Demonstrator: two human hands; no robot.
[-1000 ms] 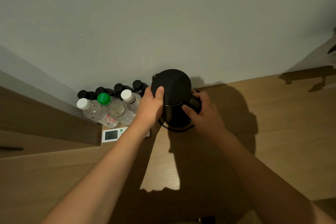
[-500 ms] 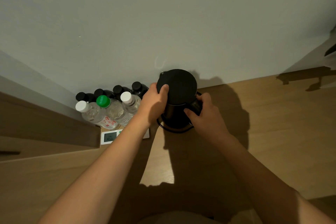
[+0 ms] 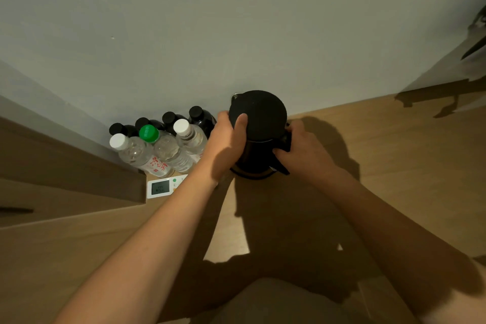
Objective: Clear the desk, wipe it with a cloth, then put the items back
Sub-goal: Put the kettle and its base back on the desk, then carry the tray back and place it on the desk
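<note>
black round-lidded electric kettle (image 3: pixel 257 134) now nearer far wall | left hand (image 3: pixel 223 144) cups body, right hand (image 3: pixel 302 151) grips handle | being put back on wooden desk (image 3: pixel 394 166)

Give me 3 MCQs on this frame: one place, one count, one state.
1. Where does the remote control lie?
A. on top of the kettle
B. on the desk in front of the bottles
C. to the right of the kettle

2. How many bottle caps are white?
A. two
B. four
C. none

3. What is the right hand doing?
A. lying flat on the desk
B. holding a bottle
C. gripping the kettle's handle

Answers:
1. B: it lies flat on the desk just below the clear bottles.
2. A: two white caps, one green, four black.
3. C: its fingers curl round the handle of the black kettle, while the left hand holds the kettle's body.
</note>
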